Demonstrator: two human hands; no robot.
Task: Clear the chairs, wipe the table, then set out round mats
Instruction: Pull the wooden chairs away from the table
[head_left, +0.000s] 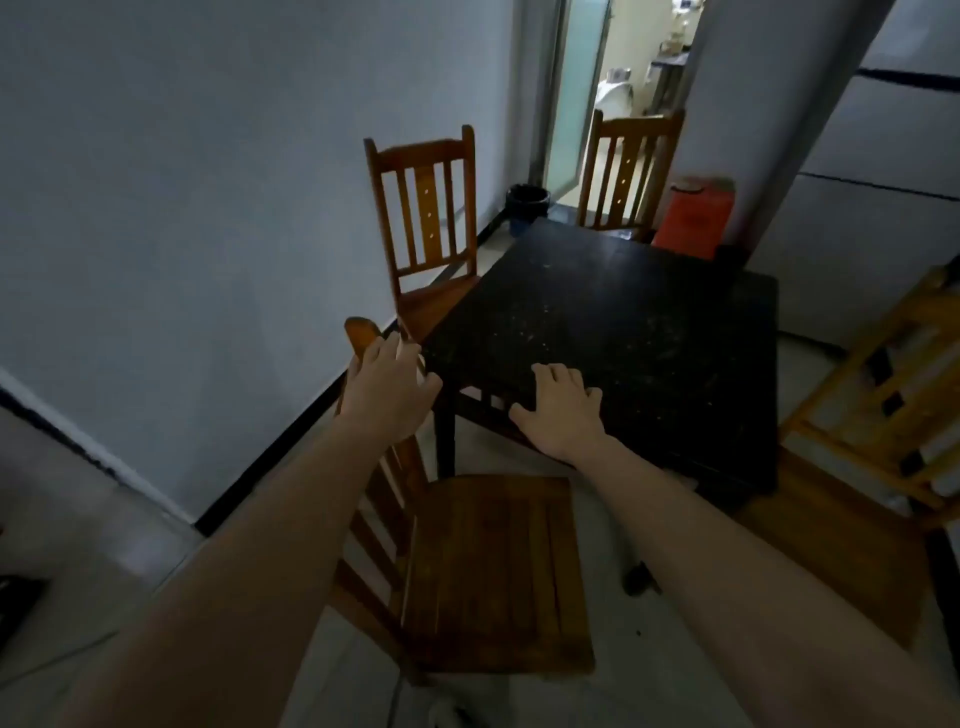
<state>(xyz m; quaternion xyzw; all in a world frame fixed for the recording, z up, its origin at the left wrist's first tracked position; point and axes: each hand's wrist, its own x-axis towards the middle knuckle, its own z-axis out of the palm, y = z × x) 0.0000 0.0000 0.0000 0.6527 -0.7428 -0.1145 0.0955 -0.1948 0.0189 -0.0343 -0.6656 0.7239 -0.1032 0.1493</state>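
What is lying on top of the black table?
Only pale crumbs or specks on the black table, and the right hand resting flat at its near edge. No mats. What lies under the hand is hidden.

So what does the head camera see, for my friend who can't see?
A person's left hand grips the nearest wooden chair by its back, while the right hand rests on a dark, speckled table. Three more chairs stand around it.
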